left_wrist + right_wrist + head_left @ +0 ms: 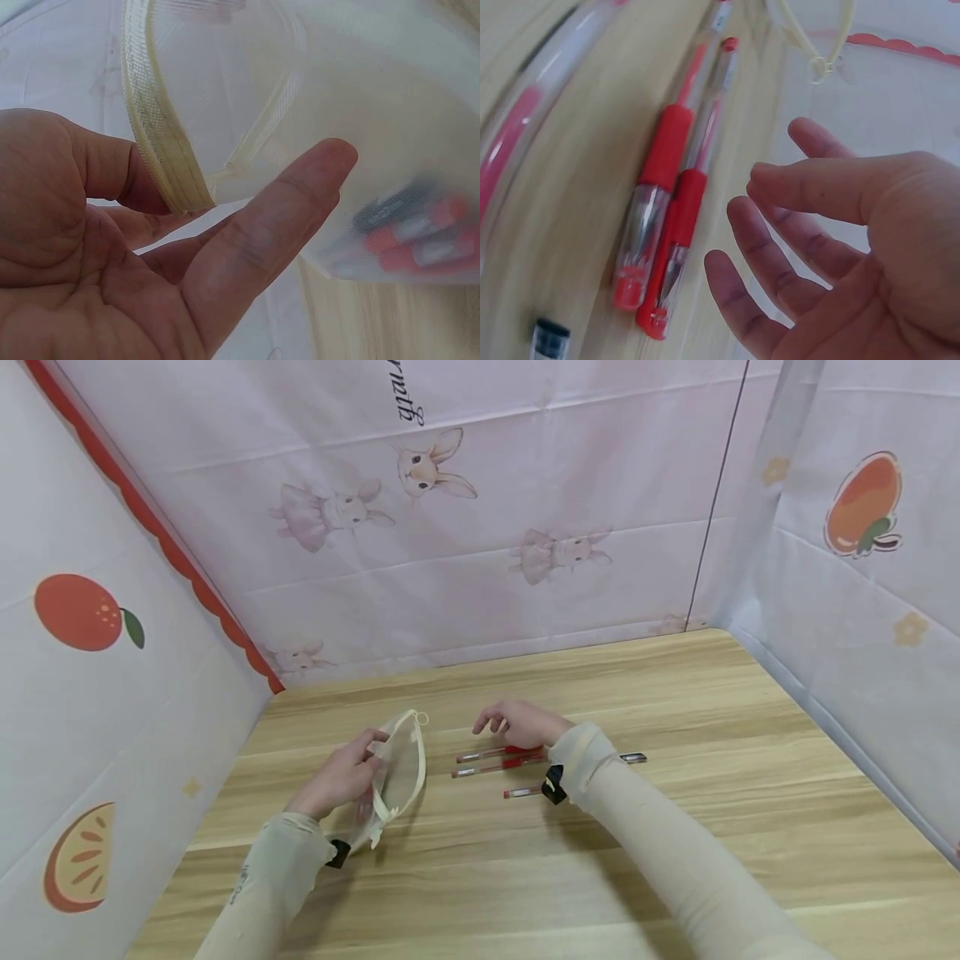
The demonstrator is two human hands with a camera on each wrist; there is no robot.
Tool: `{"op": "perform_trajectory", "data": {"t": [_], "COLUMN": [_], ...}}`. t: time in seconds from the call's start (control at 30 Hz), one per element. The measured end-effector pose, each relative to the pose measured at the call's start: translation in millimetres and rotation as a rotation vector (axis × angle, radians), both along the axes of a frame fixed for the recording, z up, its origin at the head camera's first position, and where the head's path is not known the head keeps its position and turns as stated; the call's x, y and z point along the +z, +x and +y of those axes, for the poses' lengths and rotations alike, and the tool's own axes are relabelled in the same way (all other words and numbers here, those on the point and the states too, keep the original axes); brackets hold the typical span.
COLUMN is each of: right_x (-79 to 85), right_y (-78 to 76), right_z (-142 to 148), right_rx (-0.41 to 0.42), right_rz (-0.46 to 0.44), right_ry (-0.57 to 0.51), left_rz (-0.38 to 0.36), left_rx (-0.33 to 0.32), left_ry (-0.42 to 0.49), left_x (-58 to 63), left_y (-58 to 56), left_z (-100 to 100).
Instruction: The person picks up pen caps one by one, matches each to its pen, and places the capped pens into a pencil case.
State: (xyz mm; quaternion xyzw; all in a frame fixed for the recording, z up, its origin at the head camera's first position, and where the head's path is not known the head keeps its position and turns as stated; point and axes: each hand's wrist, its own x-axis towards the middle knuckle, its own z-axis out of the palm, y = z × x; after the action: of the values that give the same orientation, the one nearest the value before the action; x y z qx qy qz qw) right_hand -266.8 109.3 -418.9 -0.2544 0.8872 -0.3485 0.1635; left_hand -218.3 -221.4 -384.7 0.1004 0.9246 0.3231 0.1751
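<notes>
My left hand pinches the zipper edge of a translucent mesh zip pouch, thumb on one side and fingers on the other. The pouch's cream zipper gapes wide. Through its mesh, several pens with red and black ends show at the bottom. To the right, my right hand hovers with loosely bent fingers and nothing in its grasp. Beside it two red gel pens lie side by side on the table. Another red-ended pen lies nearer, partly hidden by the right wrist.
A black-ended clear piece shows on the wooden table beyond the right forearm. Printed cloth walls stand along the back and both sides. Each wrist carries a black camera mount.
</notes>
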Motion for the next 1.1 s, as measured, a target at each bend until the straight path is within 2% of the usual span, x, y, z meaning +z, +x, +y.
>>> {"op": "perform_trajectory", "data": {"t": [0.17,0.47,0.77,1.1], "right_x": [-3.7,-10.9,-14.0,-15.9], "right_y": [0.5,1.4,-0.2,-1.9], "right_z": [-1,-5,-9,-12], "right_rx": [0.013,0.029,0.015,0.007], "right_rz": [0.023,0.036,0.050,0.137], "right_ry": [0.095,0.137,0.180,0.237], "left_rz": [0.003,-0.019,0.003,0.016], "left_rx": [0.002,0.007,-0.007,-0.007], "left_ry": [-0.005,0.008,0.012,-0.008], "left_x": [0.3,-0.2,0.5,-2.0], "left_y": [-0.3,1.8,1.6,0.3], "left_z": [0,1,0,0]}}
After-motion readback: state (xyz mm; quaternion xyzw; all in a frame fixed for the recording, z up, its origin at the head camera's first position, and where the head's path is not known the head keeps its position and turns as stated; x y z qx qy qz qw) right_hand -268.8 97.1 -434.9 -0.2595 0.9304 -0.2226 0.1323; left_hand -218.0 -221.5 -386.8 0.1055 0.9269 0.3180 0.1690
